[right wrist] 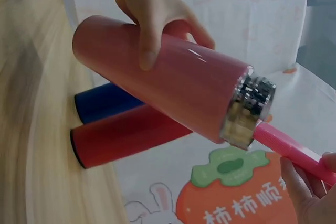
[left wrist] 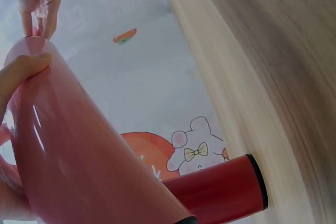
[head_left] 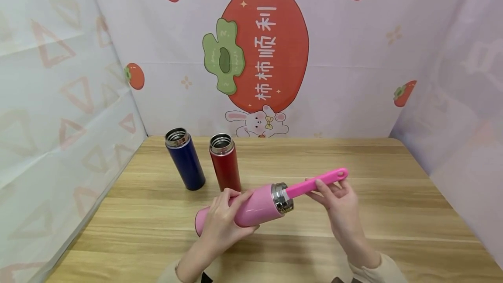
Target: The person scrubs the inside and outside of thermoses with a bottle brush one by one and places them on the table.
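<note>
A pink thermos bottle [head_left: 257, 206], tilted nearly on its side with its steel mouth to the right, is gripped round its body by my left hand [head_left: 224, 219]. In my right hand [head_left: 339, 200] I pinch the pink handle of a brush [head_left: 314, 184] between thumb and fingers. The brush's far end is inside the bottle's mouth, so its head is hidden. In the right wrist view the handle [right wrist: 291, 149] enters the steel neck [right wrist: 249, 109]. The left wrist view shows the bottle's body [left wrist: 84, 145] close up.
Behind the pink bottle stand an uncapped red bottle [head_left: 225, 165] and an uncapped blue bottle [head_left: 186, 160], both upright on the wooden table [head_left: 385, 178]. A printed cloth backdrop [head_left: 334, 99] rises at the table's back edge, with more cloth at both sides.
</note>
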Action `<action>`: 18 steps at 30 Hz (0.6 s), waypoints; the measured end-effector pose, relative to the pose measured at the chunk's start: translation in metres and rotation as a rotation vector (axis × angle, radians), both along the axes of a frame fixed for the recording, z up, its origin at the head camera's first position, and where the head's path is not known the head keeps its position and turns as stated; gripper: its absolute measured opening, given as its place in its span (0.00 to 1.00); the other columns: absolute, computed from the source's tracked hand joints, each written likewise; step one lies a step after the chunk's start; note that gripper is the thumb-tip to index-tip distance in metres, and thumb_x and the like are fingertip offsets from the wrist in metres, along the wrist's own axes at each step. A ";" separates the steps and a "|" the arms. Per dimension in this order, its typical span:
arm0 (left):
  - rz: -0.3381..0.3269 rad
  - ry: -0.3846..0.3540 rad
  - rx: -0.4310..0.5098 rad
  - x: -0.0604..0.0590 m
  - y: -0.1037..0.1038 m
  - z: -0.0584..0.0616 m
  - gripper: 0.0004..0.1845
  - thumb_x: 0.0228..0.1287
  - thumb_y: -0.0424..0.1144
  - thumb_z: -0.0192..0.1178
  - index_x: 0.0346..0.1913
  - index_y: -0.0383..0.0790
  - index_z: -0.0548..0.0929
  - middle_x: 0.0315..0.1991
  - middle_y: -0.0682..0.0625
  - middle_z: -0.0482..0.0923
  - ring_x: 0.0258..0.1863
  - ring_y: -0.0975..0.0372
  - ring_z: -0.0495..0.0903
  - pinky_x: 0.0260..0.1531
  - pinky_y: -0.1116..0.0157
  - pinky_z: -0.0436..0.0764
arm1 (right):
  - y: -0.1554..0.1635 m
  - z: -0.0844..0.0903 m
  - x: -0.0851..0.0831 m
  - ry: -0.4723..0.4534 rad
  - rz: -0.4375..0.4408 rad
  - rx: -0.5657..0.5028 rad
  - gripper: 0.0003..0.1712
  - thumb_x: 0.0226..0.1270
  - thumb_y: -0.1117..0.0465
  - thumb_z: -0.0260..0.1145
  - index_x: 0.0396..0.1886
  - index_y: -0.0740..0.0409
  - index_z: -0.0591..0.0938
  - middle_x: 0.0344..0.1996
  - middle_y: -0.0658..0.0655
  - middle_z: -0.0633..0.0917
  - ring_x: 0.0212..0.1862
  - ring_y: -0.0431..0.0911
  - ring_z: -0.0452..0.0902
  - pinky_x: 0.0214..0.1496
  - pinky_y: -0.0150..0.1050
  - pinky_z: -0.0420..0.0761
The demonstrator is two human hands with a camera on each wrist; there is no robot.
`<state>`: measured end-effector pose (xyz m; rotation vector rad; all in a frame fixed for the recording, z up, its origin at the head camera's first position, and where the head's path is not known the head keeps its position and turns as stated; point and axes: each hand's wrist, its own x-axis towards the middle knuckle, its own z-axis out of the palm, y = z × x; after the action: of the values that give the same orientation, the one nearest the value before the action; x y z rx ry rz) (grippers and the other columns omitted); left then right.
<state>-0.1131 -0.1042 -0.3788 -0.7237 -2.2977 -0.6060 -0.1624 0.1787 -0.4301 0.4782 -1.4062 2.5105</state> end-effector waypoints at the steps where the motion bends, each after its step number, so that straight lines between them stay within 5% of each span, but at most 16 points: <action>1: -0.004 0.001 0.001 0.000 0.001 0.001 0.37 0.26 0.50 0.74 0.49 0.49 0.77 0.37 0.50 0.69 0.36 0.60 0.71 0.33 0.62 0.71 | -0.008 0.005 0.004 -0.009 0.003 0.004 0.17 0.60 0.72 0.56 0.49 0.67 0.66 0.40 0.69 0.78 0.43 0.58 0.77 0.44 0.50 0.74; 2: -0.004 0.005 0.002 0.000 0.002 0.001 0.37 0.26 0.50 0.74 0.49 0.49 0.77 0.37 0.50 0.69 0.35 0.60 0.71 0.34 0.62 0.71 | -0.006 -0.010 -0.003 -0.014 -0.024 0.049 0.19 0.60 0.72 0.56 0.51 0.67 0.65 0.41 0.69 0.78 0.44 0.59 0.76 0.44 0.51 0.74; 6: 0.007 0.024 0.006 -0.001 0.004 0.002 0.37 0.23 0.49 0.74 0.48 0.49 0.76 0.36 0.49 0.69 0.35 0.60 0.71 0.34 0.62 0.71 | -0.011 -0.019 -0.005 -0.042 -0.038 0.083 0.18 0.61 0.70 0.56 0.50 0.65 0.65 0.42 0.70 0.77 0.44 0.60 0.76 0.44 0.50 0.74; 8: 0.007 0.022 0.002 -0.002 0.004 0.002 0.38 0.23 0.49 0.74 0.49 0.49 0.76 0.36 0.49 0.69 0.35 0.60 0.70 0.35 0.62 0.71 | -0.004 -0.041 -0.017 -0.062 -0.064 0.118 0.19 0.62 0.70 0.55 0.52 0.65 0.64 0.44 0.71 0.76 0.46 0.62 0.74 0.45 0.51 0.73; 11: 0.001 0.016 -0.001 -0.002 0.004 0.002 0.38 0.24 0.49 0.74 0.49 0.49 0.76 0.36 0.50 0.69 0.35 0.60 0.71 0.35 0.62 0.71 | -0.002 -0.045 -0.019 -0.068 -0.052 0.100 0.19 0.62 0.70 0.54 0.53 0.65 0.64 0.45 0.72 0.75 0.46 0.63 0.73 0.45 0.52 0.72; 13: -0.001 0.013 -0.001 -0.002 0.004 0.002 0.38 0.24 0.49 0.74 0.49 0.49 0.76 0.37 0.50 0.69 0.36 0.60 0.71 0.34 0.62 0.71 | -0.009 -0.016 -0.004 -0.043 0.005 0.035 0.16 0.61 0.70 0.55 0.49 0.67 0.66 0.41 0.71 0.77 0.44 0.61 0.75 0.45 0.51 0.73; 18: -0.002 0.005 0.002 -0.002 0.002 0.000 0.38 0.24 0.49 0.74 0.50 0.49 0.76 0.37 0.50 0.69 0.36 0.60 0.71 0.34 0.62 0.71 | -0.003 -0.007 -0.002 -0.017 0.018 0.008 0.14 0.62 0.71 0.54 0.47 0.67 0.66 0.39 0.69 0.78 0.43 0.60 0.76 0.44 0.52 0.73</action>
<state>-0.1155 -0.1020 -0.3790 -0.7254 -2.2914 -0.6065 -0.1647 0.1757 -0.4375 0.4746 -1.4248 2.5298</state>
